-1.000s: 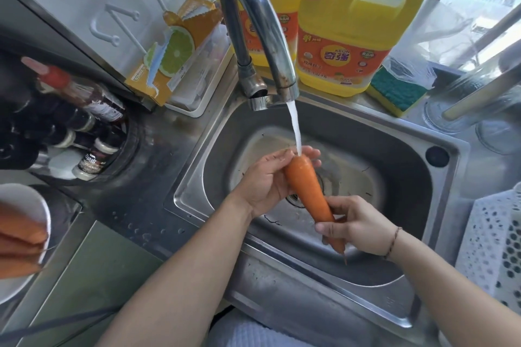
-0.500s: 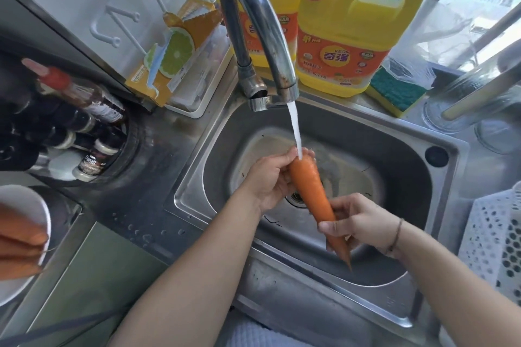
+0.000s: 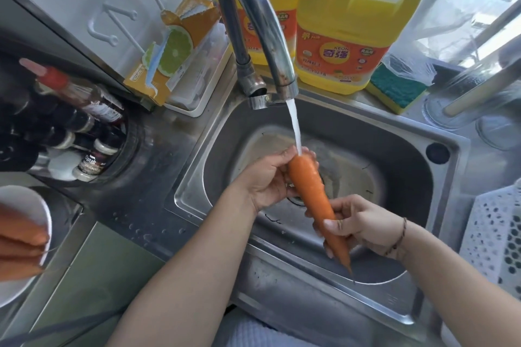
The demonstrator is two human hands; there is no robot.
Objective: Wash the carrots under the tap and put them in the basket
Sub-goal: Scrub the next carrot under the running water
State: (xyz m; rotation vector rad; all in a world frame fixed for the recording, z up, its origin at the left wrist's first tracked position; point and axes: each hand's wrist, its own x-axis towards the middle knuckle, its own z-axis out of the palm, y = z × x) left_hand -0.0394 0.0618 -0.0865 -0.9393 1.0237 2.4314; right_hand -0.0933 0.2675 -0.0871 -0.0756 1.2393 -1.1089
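An orange carrot (image 3: 310, 189) is held over the steel sink (image 3: 394, 155), thick end up under the water stream from the chrome tap (image 3: 253, 22). My left hand (image 3: 267, 177) grips the carrot's thick end. My right hand (image 3: 363, 225) pinches its thin lower part, the tip pointing down toward me. More carrots (image 3: 19, 245) lie on a white plate (image 3: 42, 205) at the far left. The white perforated basket (image 3: 496, 234) stands at the right edge.
Two yellow detergent jugs (image 3: 352, 36) and a green-and-yellow sponge (image 3: 394, 87) stand behind the sink. A box printed with a lime slice (image 3: 172, 48) leans beside the tap. Sauce bottles (image 3: 79, 110) crowd a rack on the left. Glass jars (image 3: 465, 104) sit at the back right.
The carrot has slid a little lower and toward me between both hands, and my right hand moved down its thin end. The water keeps running onto the thick end.
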